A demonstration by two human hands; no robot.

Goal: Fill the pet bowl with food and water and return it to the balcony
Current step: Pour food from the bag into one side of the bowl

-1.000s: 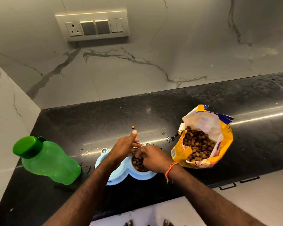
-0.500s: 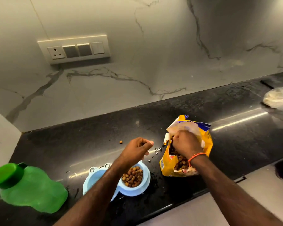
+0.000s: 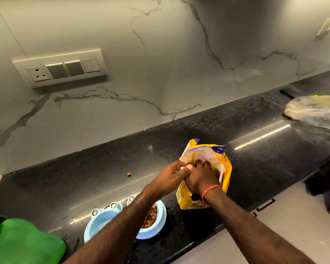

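Observation:
A light blue double pet bowl (image 3: 103,220) sits near the front edge of the black counter. Its right cup holds brown kibble (image 3: 151,216); its left cup looks empty. To its right stands an open yellow food bag (image 3: 208,153). My right hand (image 3: 202,178) is sunk into the bag's mouth, fingers hidden inside. My left hand (image 3: 171,176) touches the bag's left rim with fingers spread, my forearm crossing above the bowl. A green water bottle (image 3: 21,242) lies at the lower left.
One stray kibble piece (image 3: 129,174) lies on the counter (image 3: 84,183) behind the bowl. A clear plastic bag (image 3: 316,111) rests at the far right. A switch panel (image 3: 61,68) is on the marble wall. Water drops spot the counter around the bowl.
My left hand has moved right from above the bowl to the bag's rim. My right hand has gone deeper into the bag. The view has shifted right and down.

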